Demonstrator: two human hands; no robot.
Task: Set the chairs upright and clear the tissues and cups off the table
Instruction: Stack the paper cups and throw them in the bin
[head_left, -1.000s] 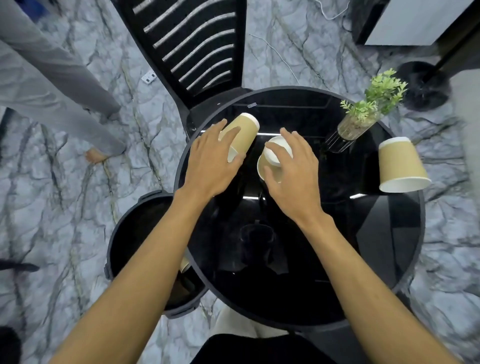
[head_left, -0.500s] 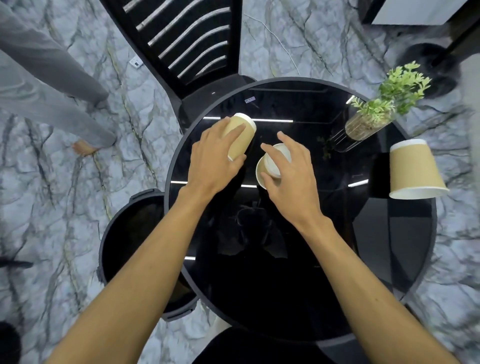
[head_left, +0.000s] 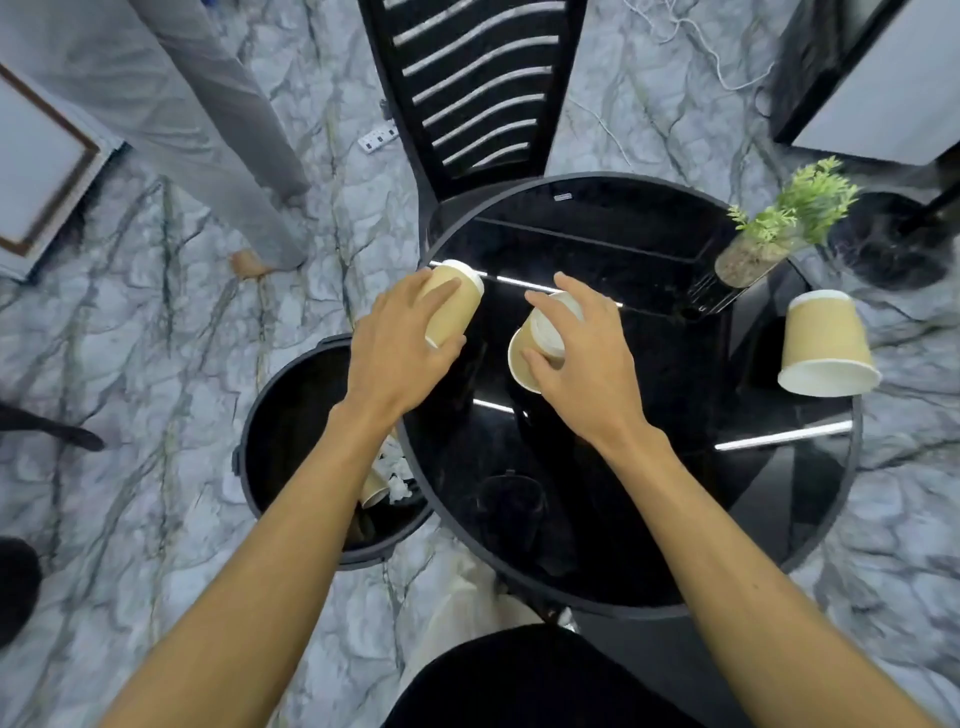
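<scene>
- The person's bare left hand (head_left: 400, 353) reaches forward, palm down, with its fingers (head_left: 441, 291) curled over a tan paper cup (head_left: 453, 302) that lies tilted in its grasp.
- The bare right hand (head_left: 584, 358) is also palm down, its fingers (head_left: 545, 306) and thumb clamped around a second tan paper cup with a white lid (head_left: 540, 345).
- Both forearms are bare and extend forward, angling towards each other.

Café-like room: glass table (head_left: 779, 519), marble floor (head_left: 156, 364).

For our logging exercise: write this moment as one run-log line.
left hand: grip on tan paper cup | right hand: grip on nested cups | third cup: upside down, table edge | bin: left
</scene>
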